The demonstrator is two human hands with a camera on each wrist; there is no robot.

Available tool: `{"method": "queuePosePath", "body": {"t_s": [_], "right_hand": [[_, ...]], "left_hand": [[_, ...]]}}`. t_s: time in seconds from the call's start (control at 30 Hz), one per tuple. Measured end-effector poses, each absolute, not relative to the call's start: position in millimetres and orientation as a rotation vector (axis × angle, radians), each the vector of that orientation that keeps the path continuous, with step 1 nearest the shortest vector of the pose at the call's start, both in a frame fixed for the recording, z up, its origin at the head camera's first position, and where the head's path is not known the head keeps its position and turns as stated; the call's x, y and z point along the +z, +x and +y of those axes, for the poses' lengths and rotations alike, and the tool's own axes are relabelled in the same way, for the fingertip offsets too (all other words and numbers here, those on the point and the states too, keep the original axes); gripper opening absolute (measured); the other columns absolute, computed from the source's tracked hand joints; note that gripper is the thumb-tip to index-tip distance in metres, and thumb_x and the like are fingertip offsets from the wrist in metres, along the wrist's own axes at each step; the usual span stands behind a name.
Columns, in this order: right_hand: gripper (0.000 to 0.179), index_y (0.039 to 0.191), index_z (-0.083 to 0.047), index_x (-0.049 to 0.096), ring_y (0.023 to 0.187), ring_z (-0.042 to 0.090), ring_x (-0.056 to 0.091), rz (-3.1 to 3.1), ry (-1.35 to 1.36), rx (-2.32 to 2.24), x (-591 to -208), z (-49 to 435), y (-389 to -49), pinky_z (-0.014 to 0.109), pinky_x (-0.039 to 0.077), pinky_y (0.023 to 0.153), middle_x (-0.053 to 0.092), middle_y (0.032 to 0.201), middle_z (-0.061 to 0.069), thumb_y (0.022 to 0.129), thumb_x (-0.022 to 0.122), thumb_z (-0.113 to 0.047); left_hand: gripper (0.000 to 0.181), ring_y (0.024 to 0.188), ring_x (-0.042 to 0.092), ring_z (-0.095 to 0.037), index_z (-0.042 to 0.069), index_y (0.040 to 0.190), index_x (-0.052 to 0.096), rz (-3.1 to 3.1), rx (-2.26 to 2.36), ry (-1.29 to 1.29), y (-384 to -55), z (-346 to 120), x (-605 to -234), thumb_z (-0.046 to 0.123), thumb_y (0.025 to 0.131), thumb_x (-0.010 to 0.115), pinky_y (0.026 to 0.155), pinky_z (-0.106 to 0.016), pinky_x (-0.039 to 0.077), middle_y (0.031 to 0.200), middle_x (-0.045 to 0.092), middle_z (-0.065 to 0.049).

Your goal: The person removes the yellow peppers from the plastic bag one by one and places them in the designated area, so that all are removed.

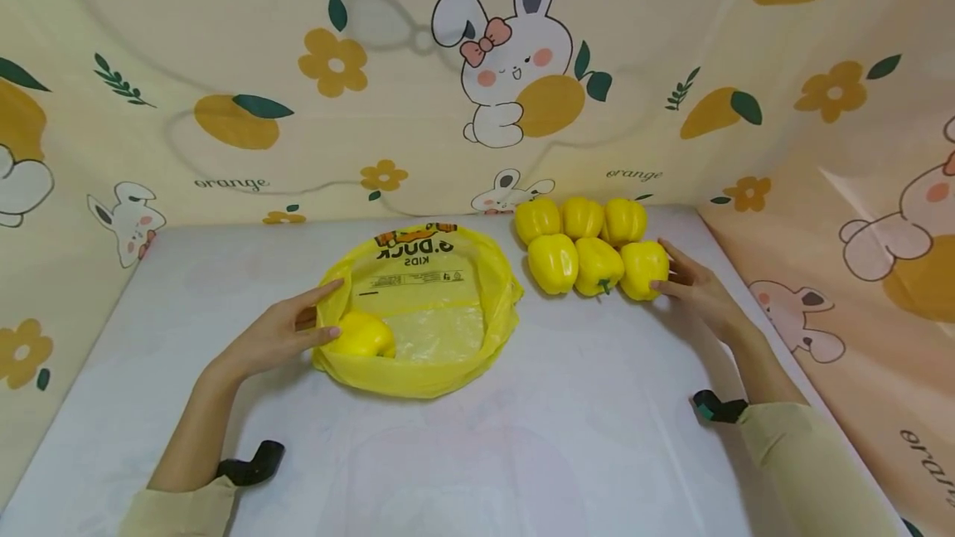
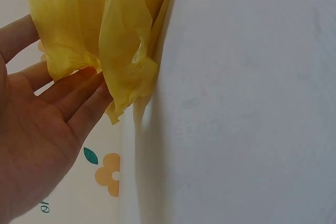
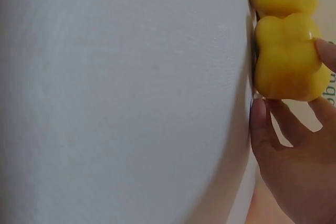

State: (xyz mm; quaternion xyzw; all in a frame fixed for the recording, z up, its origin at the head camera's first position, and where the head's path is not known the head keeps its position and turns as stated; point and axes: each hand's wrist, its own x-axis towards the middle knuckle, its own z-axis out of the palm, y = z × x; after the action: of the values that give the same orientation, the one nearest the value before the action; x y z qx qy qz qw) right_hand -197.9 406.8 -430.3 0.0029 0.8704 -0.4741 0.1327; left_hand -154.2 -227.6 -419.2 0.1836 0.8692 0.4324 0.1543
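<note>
A yellow plastic bag (image 1: 440,375) lies on the table with its mouth spread wide, dark print showing on its inner side. One yellow bell pepper (image 1: 363,335) sits inside near the left rim. My left hand (image 1: 279,334) holds that rim between thumb and fingers; the left wrist view shows the fingers behind the crumpled plastic (image 2: 126,35). At the back right, my right hand (image 1: 697,288) grips the front-right bell pepper (image 1: 643,269) of a group, thumb on its near side and fingers around its right side. The right wrist view shows this pepper (image 3: 289,61) close to the table surface.
Several more yellow bell peppers (image 1: 552,263) stand touching in two rows to the left of the gripped one. A printed cloth backdrop (image 1: 418,131) rises behind the white table (image 1: 477,471) and along both sides. Black wrist mounts (image 1: 254,464) sit on both forearms.
</note>
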Motion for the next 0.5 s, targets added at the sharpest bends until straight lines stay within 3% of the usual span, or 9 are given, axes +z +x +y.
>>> {"method": "queuePosePath", "body": {"t_s": [0.5], "right_hand": [[0.08, 0.16, -0.031, 0.01, 0.14, 0.052, 0.027, 2.625, -0.007, -1.414, -431.3, 403.3, -194.8, 0.073, 0.015, 0.112, 0.018, 0.162, 0.022, 0.099, 0.06, -0.038]], "left_hand": [[0.076, 0.138, 0.04, -0.043, 0.007, 0.156, 0.031, 2.486, 1.25, 0.537, -154.3, -226.4, -420.3, 0.032, 0.095, 0.069, 0.111, -0.054, 0.035, 0.16, 0.027, -0.021]]}}
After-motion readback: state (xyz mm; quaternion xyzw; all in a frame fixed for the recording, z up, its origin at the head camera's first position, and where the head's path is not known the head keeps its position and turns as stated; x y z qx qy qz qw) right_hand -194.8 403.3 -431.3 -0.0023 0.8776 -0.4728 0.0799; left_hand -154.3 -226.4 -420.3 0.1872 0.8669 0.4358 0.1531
